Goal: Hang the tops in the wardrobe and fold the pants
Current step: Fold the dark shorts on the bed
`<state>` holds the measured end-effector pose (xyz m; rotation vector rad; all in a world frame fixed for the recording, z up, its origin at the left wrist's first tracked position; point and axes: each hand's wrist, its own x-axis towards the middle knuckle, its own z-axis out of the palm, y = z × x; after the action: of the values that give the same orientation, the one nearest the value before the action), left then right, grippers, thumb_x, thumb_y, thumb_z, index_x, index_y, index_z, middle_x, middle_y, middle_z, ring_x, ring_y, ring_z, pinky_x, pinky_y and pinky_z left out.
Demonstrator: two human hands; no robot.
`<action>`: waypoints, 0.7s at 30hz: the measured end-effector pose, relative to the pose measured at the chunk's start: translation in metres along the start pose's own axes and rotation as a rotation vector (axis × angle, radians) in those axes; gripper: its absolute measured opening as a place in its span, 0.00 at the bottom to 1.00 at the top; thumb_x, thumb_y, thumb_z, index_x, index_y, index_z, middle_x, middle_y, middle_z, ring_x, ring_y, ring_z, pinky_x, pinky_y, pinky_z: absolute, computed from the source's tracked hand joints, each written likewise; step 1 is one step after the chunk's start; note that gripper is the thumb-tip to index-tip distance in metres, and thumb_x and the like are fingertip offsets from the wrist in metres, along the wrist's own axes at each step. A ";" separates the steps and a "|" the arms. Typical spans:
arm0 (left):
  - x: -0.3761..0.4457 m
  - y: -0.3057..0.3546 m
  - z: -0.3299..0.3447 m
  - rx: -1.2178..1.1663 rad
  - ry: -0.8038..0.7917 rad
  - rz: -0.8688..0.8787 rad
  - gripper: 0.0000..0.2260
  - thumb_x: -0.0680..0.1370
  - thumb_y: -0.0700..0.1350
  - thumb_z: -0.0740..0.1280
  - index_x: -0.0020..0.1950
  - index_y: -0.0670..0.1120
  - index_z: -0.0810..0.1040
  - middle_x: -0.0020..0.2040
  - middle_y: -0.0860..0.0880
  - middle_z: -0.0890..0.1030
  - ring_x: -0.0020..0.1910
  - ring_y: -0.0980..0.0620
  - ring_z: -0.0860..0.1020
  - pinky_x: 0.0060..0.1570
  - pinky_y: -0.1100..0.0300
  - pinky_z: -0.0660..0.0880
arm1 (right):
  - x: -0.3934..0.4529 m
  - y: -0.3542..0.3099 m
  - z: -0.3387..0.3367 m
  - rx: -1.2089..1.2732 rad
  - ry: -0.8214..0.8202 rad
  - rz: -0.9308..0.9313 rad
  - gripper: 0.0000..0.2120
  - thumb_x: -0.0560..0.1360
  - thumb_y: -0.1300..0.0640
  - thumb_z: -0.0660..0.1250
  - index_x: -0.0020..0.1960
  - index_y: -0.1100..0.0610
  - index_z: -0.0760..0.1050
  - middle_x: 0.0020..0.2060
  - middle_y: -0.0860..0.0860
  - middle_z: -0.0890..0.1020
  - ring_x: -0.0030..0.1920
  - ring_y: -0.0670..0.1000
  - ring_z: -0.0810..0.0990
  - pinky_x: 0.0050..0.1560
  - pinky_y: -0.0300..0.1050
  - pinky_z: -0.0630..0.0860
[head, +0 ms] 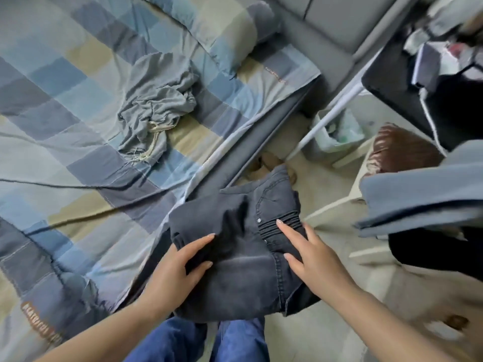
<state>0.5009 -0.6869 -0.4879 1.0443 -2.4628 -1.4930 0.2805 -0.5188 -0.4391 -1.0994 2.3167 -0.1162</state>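
Low in the middle of the frame, a folded pair of dark grey jeans is held between two bare hands. The left hand grips its left edge, fingers on top, thumb hidden. The right hand lies on its right side with straight fingers. In the upper left, a crumpled grey garment lies on a checked bedsheet. At the right edge hangs blue-grey fabric.
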 end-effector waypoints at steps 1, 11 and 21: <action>-0.003 0.016 0.009 0.012 -0.042 0.038 0.26 0.74 0.43 0.72 0.63 0.66 0.69 0.64 0.56 0.75 0.64 0.58 0.71 0.61 0.78 0.60 | -0.025 0.013 -0.004 0.016 0.033 0.029 0.30 0.78 0.52 0.62 0.73 0.34 0.52 0.72 0.53 0.62 0.65 0.58 0.72 0.58 0.46 0.72; -0.038 0.144 0.128 0.076 -0.406 0.295 0.26 0.74 0.47 0.72 0.63 0.70 0.66 0.61 0.56 0.73 0.61 0.58 0.71 0.59 0.73 0.62 | -0.231 0.121 -0.029 0.096 0.193 0.402 0.30 0.79 0.53 0.61 0.74 0.34 0.53 0.70 0.49 0.63 0.57 0.55 0.76 0.53 0.46 0.75; -0.105 0.272 0.284 0.068 -0.582 0.385 0.24 0.75 0.48 0.70 0.60 0.73 0.65 0.56 0.54 0.71 0.61 0.49 0.73 0.54 0.64 0.67 | -0.384 0.257 -0.037 0.057 0.298 0.589 0.31 0.78 0.56 0.61 0.73 0.34 0.52 0.72 0.47 0.62 0.57 0.53 0.76 0.48 0.41 0.72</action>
<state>0.3307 -0.3311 -0.3877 0.1044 -2.8656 -1.7621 0.2773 -0.0731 -0.3125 -0.3526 2.7841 -0.1228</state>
